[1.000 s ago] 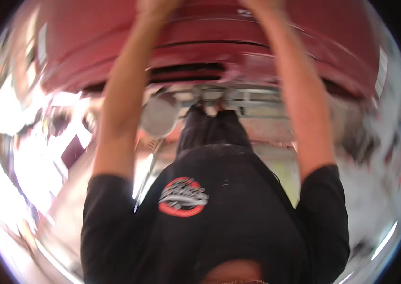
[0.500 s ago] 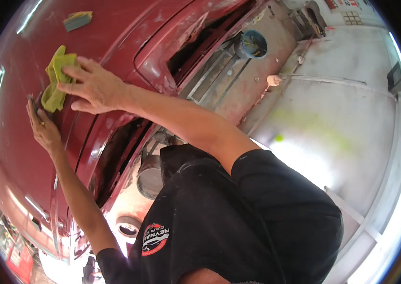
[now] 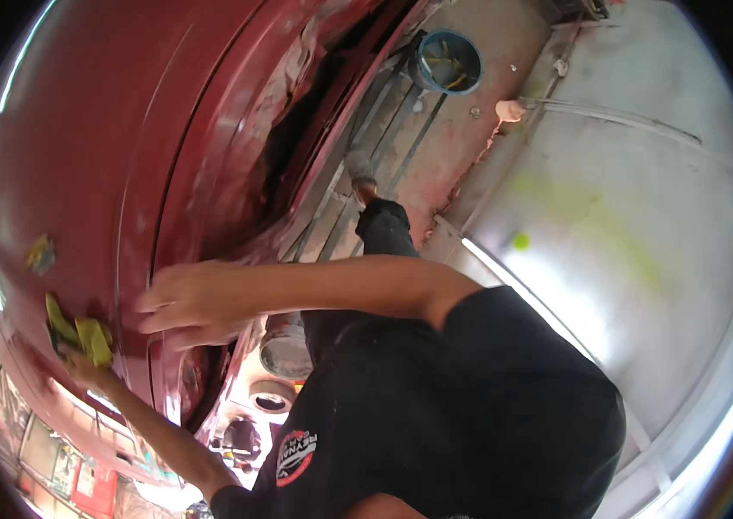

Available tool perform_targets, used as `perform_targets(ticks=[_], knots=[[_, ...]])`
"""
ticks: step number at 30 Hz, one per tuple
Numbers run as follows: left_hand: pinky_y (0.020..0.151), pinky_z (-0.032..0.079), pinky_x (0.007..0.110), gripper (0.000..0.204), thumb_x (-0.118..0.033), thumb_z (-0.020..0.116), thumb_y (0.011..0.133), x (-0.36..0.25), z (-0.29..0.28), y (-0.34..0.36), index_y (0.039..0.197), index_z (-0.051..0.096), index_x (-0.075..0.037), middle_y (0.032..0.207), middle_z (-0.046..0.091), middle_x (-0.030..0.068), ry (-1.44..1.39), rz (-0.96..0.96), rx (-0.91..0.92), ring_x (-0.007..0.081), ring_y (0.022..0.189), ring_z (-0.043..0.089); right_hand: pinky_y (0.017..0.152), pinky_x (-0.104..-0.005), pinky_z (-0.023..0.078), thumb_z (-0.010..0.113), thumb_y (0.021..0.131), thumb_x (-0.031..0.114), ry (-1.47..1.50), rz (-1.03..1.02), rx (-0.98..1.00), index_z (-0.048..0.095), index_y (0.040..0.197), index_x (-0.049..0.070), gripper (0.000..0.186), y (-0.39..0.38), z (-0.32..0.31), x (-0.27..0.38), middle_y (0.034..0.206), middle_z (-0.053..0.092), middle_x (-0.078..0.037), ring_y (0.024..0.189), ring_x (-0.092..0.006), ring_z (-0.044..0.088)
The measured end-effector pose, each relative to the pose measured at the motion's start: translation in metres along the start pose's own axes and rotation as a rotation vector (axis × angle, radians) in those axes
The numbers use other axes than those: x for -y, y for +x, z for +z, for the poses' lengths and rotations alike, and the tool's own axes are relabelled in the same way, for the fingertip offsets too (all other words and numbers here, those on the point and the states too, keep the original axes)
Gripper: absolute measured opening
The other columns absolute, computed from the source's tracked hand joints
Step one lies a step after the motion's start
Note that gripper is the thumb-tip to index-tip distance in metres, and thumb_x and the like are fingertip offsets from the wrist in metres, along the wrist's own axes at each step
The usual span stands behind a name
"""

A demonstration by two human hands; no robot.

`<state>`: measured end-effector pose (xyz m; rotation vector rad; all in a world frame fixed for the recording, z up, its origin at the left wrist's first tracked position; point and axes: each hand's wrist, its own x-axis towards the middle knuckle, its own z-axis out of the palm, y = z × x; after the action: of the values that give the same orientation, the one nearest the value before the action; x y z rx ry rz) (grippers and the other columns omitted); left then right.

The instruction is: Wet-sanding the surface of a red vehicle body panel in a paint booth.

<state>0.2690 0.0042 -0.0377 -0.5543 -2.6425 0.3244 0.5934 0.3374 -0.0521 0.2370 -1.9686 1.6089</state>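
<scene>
My left hand (image 3: 83, 370) is at the lower left, low on the red car body panel (image 3: 55, 156). Its fingers are closed at a crumpled yellow-green cloth (image 3: 94, 340), which partly covers them; a small dark patch shows by the fingertips, too unclear to name. My right hand (image 3: 198, 303) is smeared by motion over the panel near a seam. It appears empty, its fingers stretched out and somewhat apart. A small yellow and grey pad (image 3: 40, 255) lies on the panel beyond the cloth.
A blue bucket (image 3: 446, 62) with water and yellowish pieces stands on the floor at the top. Below the open car edge are a round metal container (image 3: 284, 353) and a ring-shaped object (image 3: 272, 397). A pale wall panel (image 3: 591, 190) rises at right.
The view has shifted along the car; cloth and pad now appear lower left. My left hand has moved down with the cloth. My right hand has come away from the cloth.
</scene>
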Motion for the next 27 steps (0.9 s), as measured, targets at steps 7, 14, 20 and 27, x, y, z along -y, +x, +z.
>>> perform_targets(ticks=[7, 14, 20, 27], knots=[[0.069, 0.062, 0.047, 0.043, -0.042, 0.053, 0.107, 0.043, -0.008, 0.01, 0.125, 0.066, -0.005, 0.102, 0.077, 0.0141, -0.24, -0.312, -0.019, 0.0347, 0.088, 0.074, 0.084, -0.0432, 0.057, 0.07, 0.092, 0.016, -0.895, 0.918, 0.015, 0.071, 0.106, 0.01, 0.016, -0.331, -0.321, -0.119, 0.103, 0.072, -0.009, 0.103, -0.0333, 0.068], [0.121, 0.038, 0.039, 0.07, -0.042, 0.038, 0.106, -0.083, -0.064, 0.006, 0.161, 0.029, 0.0, 0.163, 0.039, 0.018, -1.198, -0.259, 0.367, 0.0298, 0.15, 0.041, 0.103, -0.0476, 0.048, 0.078, 0.084, 0.026, -1.463, 1.186, 0.079, 0.041, 0.154, 0.004, 0.082, -0.445, -0.484, -0.204, 0.139, 0.051, -0.023, 0.126, -0.0423, 0.05], [0.105, 0.049, 0.041, 0.069, -0.038, 0.043, 0.105, -0.13, -0.106, 0.02, 0.161, 0.029, 0.0, 0.153, 0.048, 0.02, -0.229, 0.334, 0.231, 0.0323, 0.129, 0.055, 0.111, -0.0557, 0.041, 0.082, 0.079, 0.034, -1.347, 1.503, 0.118, 0.036, 0.16, 0.011, 0.096, -0.449, -0.536, -0.296, 0.145, 0.052, -0.02, 0.137, -0.0391, 0.045], [0.091, 0.059, 0.044, 0.071, -0.032, 0.052, 0.102, -0.17, -0.138, 0.012, 0.161, 0.027, -0.002, 0.141, 0.057, 0.0218, 0.623, 0.388, 0.278, 0.0355, 0.113, 0.066, 0.101, -0.0556, 0.05, 0.076, 0.084, 0.04, -1.154, 1.638, 0.271, 0.062, 0.127, 0.009, 0.055, -0.464, -0.545, -0.341, 0.137, 0.066, -0.014, 0.115, -0.036, 0.068]])
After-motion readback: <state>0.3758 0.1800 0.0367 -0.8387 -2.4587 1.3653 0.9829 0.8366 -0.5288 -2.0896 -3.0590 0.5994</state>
